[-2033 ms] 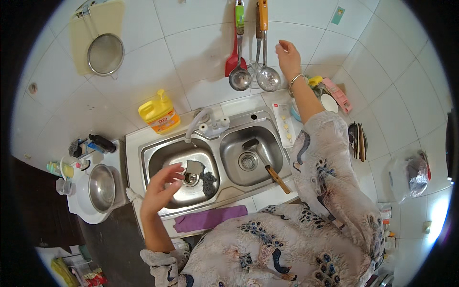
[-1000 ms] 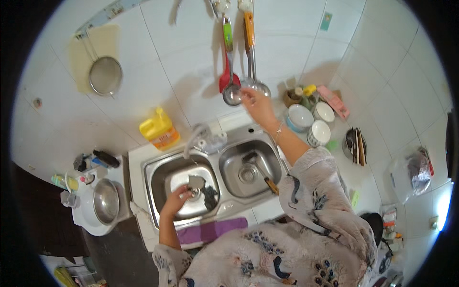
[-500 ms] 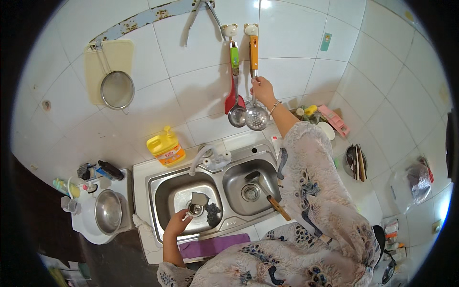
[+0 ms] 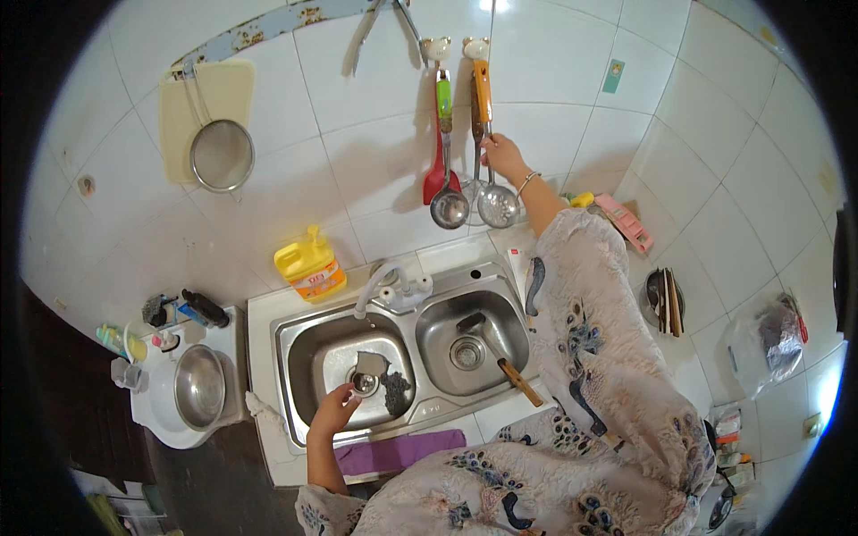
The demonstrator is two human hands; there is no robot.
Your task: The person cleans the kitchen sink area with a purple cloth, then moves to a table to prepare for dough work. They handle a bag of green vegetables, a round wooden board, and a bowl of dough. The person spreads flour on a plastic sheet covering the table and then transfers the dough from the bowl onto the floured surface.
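High against the tiled wall, my right hand [image 4: 506,156] is closed round the metal neck of a slotted spoon [image 4: 498,206] with an orange handle. The top of that handle meets a white bear-shaped hook [image 4: 476,48]. Behind it hangs another tool with a dark handle [image 4: 476,112], its lower end partly hidden. Just left hang a steel ladle [image 4: 450,209] with a green handle and a red spatula [image 4: 435,179]. My left hand [image 4: 332,414] hovers over the near edge of the left sink basin [image 4: 308,357], fingers loosely apart and holding nothing visible. Near it lie a grey scouring pad [image 4: 371,363] and a dark scrubber [image 4: 396,393].
A wooden-handled tool [image 4: 518,382] leans in the right basin. Behind the sink are the faucet [image 4: 389,286] and a yellow pump jug [image 4: 309,266]. A purple cloth [image 4: 402,453] lies along the front edge. A steel bowl [image 4: 199,389] stands at left; a utensil holder [image 4: 664,299] is at right.
My right hand has shifted slightly right and up along with the slotted spoon, which now hangs farther from the ladle. My left hand stays over the sink. The whole view has shifted a little.
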